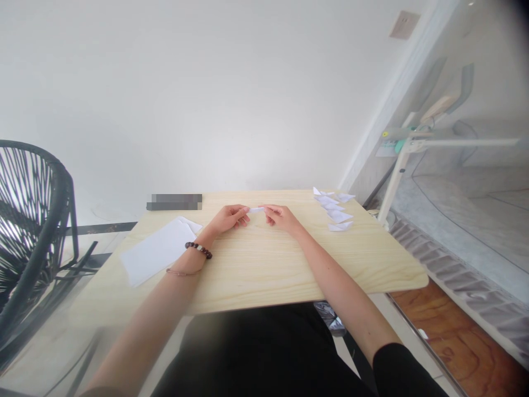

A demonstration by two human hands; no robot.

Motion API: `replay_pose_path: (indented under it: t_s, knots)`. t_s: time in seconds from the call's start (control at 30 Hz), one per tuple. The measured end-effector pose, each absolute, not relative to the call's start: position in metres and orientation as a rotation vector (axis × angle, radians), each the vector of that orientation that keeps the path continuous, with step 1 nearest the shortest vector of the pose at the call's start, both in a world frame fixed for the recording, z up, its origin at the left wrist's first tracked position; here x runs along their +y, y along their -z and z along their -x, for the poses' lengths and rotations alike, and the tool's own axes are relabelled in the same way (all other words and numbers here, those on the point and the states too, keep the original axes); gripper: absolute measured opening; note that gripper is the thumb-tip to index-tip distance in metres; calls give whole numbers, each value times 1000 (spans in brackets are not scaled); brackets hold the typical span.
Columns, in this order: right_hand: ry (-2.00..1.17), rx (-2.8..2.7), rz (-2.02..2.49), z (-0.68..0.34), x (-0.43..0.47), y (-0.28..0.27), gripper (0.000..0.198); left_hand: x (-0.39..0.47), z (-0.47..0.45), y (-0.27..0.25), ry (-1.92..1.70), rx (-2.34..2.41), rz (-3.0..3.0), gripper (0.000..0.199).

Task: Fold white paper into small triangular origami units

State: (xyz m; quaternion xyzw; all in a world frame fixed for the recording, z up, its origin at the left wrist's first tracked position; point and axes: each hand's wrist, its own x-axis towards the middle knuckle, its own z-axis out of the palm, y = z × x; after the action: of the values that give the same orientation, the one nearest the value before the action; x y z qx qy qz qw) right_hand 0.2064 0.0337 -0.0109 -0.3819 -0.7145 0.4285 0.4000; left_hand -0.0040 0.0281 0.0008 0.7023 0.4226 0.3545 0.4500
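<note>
My L hand [228, 218] & R hand [283, 217] pinch a thin white paper strip [257, 209]; prob. mid-fold; next crease needs even pressure.

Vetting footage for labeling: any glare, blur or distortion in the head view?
Head view: bright, diffuse light; milky haze softens the near-left corner of the table; the frame's upper-right corner darkens; pixelation hides a dark block; the paper strip between the fingers shows little detail.
</note>
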Motion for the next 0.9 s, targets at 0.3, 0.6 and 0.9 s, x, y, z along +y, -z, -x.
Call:
replay_pose_path:
  t_s: [0.3, 0.6, 0.9]
  knots:
    - [-921, -1840, 1056, -203, 33, 14, 38, 28, 8, 5, -876, 1102, -1848, 42]
    - [-617, -2021, 1009, -199, 29, 10, 21, 23, 0, 1, -868, 1119, -1987, 35]
    - [-565, -1980, 1062, -193, 30, 11, 19, 26, -3, 1, -912, 1194, -2122, 29]
